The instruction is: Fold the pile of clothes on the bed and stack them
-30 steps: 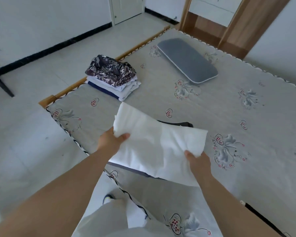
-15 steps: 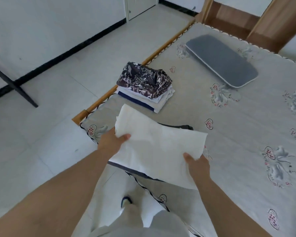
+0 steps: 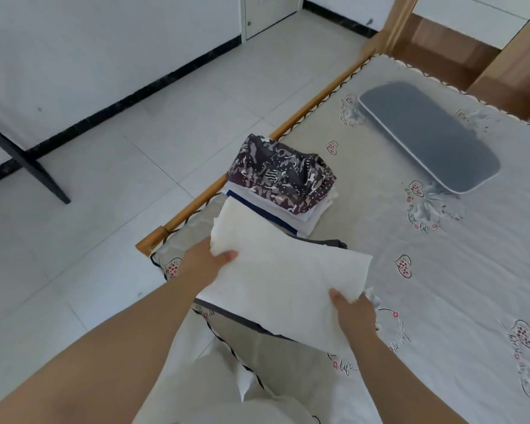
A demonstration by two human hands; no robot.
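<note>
- A folded white garment (image 3: 285, 280) is carried between two hands: left hand (image 3: 204, 263) pinches its far-left corner, thumb on top; right hand (image 3: 354, 310) grips the near-right edge.
- The stack (image 3: 280, 185) lies just beyond the left fingers.
- Next, judged: lower it squarely onto the patterned top (image 3: 276, 171).

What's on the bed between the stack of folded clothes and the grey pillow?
Nothing: the head view shows only bare printed bedsheet between the stack of folded clothes and the grey pillow.

Both hands, left (image 3: 203, 264) and right (image 3: 354, 310), hold a folded white cloth (image 3: 285, 280) above the bed (image 3: 441, 270), near the stack (image 3: 280, 182).
</note>
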